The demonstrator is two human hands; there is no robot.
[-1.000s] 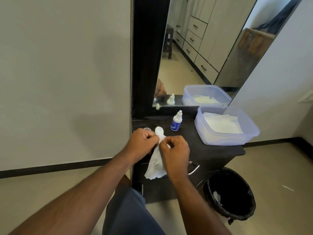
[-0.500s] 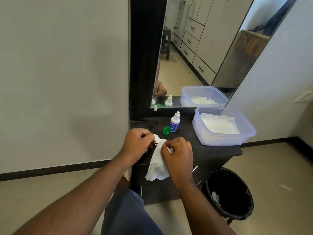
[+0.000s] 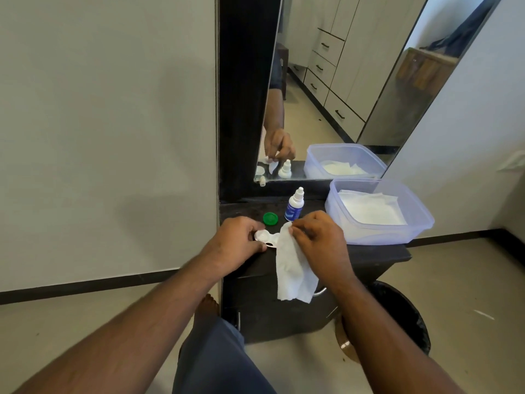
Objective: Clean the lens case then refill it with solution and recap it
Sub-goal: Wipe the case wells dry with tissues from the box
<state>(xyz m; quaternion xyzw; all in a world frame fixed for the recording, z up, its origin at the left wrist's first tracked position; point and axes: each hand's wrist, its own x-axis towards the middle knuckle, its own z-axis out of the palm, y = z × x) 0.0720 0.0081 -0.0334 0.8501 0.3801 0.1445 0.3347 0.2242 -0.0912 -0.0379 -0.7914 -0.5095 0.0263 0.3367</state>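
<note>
A white two-well lens case [image 3: 266, 238] lies low over the dark dresser top [image 3: 369, 253], pinched at its left well by my left hand [image 3: 237, 240]. My right hand [image 3: 318, 237] grips the top of a white tissue [image 3: 292, 268] that hangs down just right of the case, touching its right end. A green cap [image 3: 270, 218] lies on the dresser top behind the case. The small solution bottle [image 3: 294, 205], white with a blue label, stands upright beside the cap.
A clear plastic tub [image 3: 380, 233] holding white tissues sits on the right of the dresser top. A mirror [image 3: 341, 95] stands behind. A black waste bin [image 3: 403, 317] stands on the floor at the lower right.
My hands have drawn apart: the tissue has come off the case to the right, and the case's wells now show in my left hand. The view has tilted down a little.
</note>
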